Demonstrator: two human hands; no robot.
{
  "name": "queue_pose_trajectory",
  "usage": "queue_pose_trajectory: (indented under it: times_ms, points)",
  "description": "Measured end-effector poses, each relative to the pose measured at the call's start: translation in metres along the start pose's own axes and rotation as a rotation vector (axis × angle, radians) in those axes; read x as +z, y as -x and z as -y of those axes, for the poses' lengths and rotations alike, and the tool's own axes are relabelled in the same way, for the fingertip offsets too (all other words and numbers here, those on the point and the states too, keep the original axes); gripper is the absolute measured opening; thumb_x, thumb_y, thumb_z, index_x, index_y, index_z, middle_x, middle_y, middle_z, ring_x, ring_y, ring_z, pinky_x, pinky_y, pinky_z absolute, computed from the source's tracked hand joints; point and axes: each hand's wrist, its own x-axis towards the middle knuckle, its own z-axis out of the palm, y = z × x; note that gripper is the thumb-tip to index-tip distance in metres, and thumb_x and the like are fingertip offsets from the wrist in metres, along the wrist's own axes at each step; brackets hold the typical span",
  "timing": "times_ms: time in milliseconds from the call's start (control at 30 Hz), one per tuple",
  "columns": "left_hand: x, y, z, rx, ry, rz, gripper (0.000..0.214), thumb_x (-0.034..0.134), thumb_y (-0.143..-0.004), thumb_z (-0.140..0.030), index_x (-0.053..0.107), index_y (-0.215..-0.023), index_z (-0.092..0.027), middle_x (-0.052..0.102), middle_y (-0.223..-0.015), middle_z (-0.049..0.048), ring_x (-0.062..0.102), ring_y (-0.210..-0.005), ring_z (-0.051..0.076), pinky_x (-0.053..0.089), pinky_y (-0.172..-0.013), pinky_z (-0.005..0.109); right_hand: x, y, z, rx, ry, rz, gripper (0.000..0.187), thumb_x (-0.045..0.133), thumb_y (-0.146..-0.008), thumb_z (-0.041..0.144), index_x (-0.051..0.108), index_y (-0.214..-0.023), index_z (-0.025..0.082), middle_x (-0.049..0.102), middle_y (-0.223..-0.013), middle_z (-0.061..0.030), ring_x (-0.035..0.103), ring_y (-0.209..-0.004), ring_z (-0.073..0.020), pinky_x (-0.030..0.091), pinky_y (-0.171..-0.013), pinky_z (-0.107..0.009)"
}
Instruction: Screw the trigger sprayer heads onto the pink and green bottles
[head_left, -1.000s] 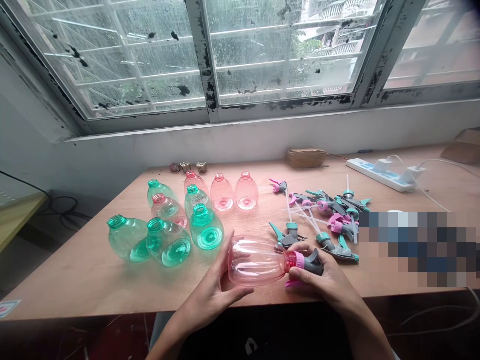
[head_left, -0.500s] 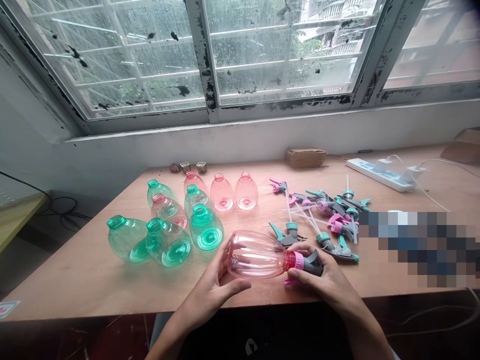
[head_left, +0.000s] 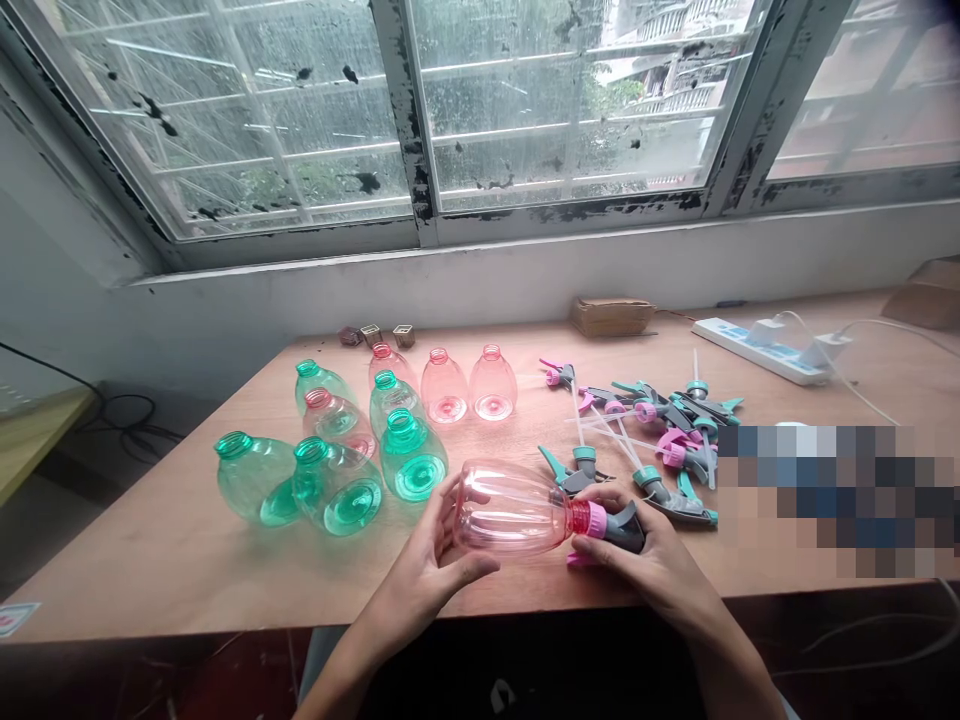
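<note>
A clear pink spray bottle [head_left: 510,508] lies sideways between my hands, its base to the left. My left hand [head_left: 442,555] cups the base end, the thumb along the near side. At the neck, my right hand [head_left: 630,545] pinches the pink collar of a grey spray head [head_left: 624,527], which sits on the bottle's mouth. Part of the pink trigger shows below the fingers. Just beyond my right hand lie loose spray heads, one with a teal collar [head_left: 584,458] close by. Left of my left hand stands a green bottle [head_left: 412,458].
Several green and pink open-necked bottles [head_left: 337,485] stand on the left of the wooden table [head_left: 187,570]. A pile of spray heads with tubes [head_left: 675,410] lies right. Behind are a cardboard box [head_left: 612,316], small cubes [head_left: 403,336] and a power strip [head_left: 761,350]. The far right is pixelated.
Almost nothing differs. The bottle and both hands stay in place, with only a very slight shift of the fingers at the collar.
</note>
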Motion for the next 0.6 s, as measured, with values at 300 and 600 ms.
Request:
queue_pose_trajectory:
  times_ms: [300,600]
  points:
    - [-0.003,0.0057,0.0043,0.029,-0.148,0.049,0.099,0.08,-0.086,-0.03,0.018,-0.163,-0.037,0.027,-0.171,0.0036,0.023,-0.157,0.03,0.018,-0.129,0.046,-0.0003,0.0007,0.0042,0.079,-0.008,0.059,0.034,0.087,-0.081,0.04,0.069,-0.098,0.017,0.066,-0.083,0.0006,0.065,-0.073,-0.0163,0.067,-0.072,-0.033]
    - [-0.0048,0.0058,0.0009,0.01,-0.144,0.091,0.099,0.081,-0.086,-0.035,0.019,-0.163,-0.037,0.019,-0.174,0.0019,0.015,-0.16,0.028,0.016,-0.13,0.044,0.0004,0.0023,0.0079,0.06,0.016,0.069,0.029,0.085,-0.084,0.04,0.072,-0.097,0.017,0.068,-0.083,0.0001,0.066,-0.074,-0.016,0.065,-0.072,-0.029]
